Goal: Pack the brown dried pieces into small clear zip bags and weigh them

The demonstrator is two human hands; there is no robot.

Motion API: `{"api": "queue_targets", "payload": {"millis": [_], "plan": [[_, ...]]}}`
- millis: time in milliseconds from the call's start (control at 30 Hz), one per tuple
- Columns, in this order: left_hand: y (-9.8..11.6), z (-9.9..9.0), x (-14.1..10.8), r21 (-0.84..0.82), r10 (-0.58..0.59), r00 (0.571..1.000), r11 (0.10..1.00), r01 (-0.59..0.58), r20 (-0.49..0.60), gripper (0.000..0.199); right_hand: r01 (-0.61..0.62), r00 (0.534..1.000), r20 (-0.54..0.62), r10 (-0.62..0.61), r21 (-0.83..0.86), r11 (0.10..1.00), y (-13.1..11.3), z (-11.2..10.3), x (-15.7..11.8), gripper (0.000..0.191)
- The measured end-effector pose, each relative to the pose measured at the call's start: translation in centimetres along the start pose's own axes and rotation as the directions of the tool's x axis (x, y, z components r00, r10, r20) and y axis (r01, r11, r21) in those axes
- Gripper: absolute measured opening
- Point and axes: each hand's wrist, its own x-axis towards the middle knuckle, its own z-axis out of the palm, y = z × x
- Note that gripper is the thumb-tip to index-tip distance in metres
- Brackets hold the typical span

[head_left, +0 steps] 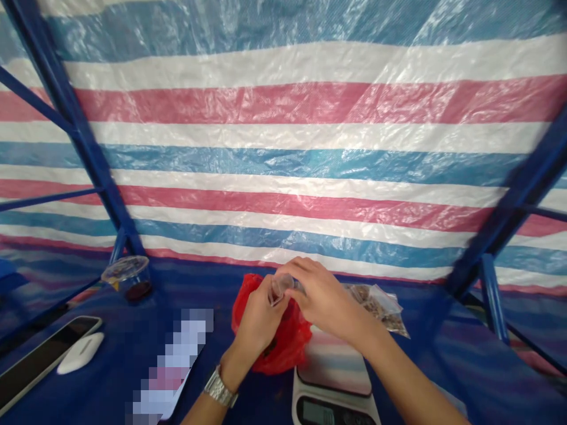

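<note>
My left hand [257, 319] grips a small clear plastic bag [278, 287] from its left side, fingers wrapped round it. My right hand [325, 298] pinches the same bag from the right, thumb and fingers at its upper part. Whether anything is inside the bag is hard to make out. Directly below both hands a red plastic bag [295, 345] lies spread open, with some dark bits showing in it. A kitchen scale [334, 366] stands close in front, under my right forearm; its display cannot be read.
Clear bags of brown dried pieces [385, 313] lie right of my right hand. On the left are a lidded plastic cup [133, 280] with dark liquid, a phone [48, 354], a white case [81, 353] and a blurred-out object [177, 366]. Blue metal posts [84, 141] frame a striped tarp.
</note>
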Motion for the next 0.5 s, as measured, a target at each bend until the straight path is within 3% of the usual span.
{"api": "queue_targets", "payload": {"millis": [267,400,500], "plan": [[-1.0,0.3,-0.7,-0.07,-0.028,0.999,0.997,0.025,-0.037,0.019,0.143,0.988,0.08,-0.136,-0.092,0.985,-0.4,1.6,0.6,0.057],[-1.7,0.1,-0.6,-0.114,-0.052,0.997,0.992,0.046,-0.052,0.02,0.145,0.987,0.082,-0.139,-0.072,0.987,-0.1,2.3,1.2,0.054],[-1.7,-0.8,-0.1,-0.125,-0.049,0.993,0.992,0.036,-0.105,0.015,0.079,0.997,0.003,-0.079,-0.086,0.993,0.2,2.2,1.4,0.044]]}}
